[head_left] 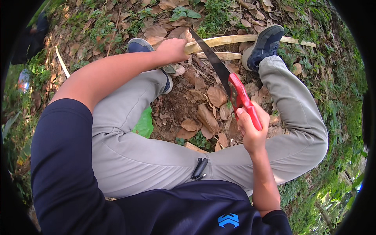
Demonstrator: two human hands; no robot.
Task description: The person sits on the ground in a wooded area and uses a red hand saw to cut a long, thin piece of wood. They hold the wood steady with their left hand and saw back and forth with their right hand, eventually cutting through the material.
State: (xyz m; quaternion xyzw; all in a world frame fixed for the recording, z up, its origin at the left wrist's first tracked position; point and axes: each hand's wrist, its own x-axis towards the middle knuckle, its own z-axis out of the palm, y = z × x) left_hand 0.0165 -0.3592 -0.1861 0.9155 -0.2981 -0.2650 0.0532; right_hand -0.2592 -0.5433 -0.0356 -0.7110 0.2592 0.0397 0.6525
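Observation:
My right hand [253, 126] is closed round the red handle of a folding saw [219, 69]. Its dark blade slants up and to the left, and the upper part crosses a long pale strip of peeled wood [231, 39]. Whether the teeth touch the wood I cannot tell. My left hand [173, 51] grips the left end of that strip, near my left shoe. From there the strip runs right, with its far end past my right shoe [266, 45]. Just below it lies a shorter pale wood piece [219, 55].
Dry brown leaves [205, 117] and bare soil cover the ground between my spread legs. A large green leaf [144, 124] lies by my left thigh. Another pale strip [62, 62] sticks up at the left. Someone in dark clothing [33, 41] is at the upper left edge.

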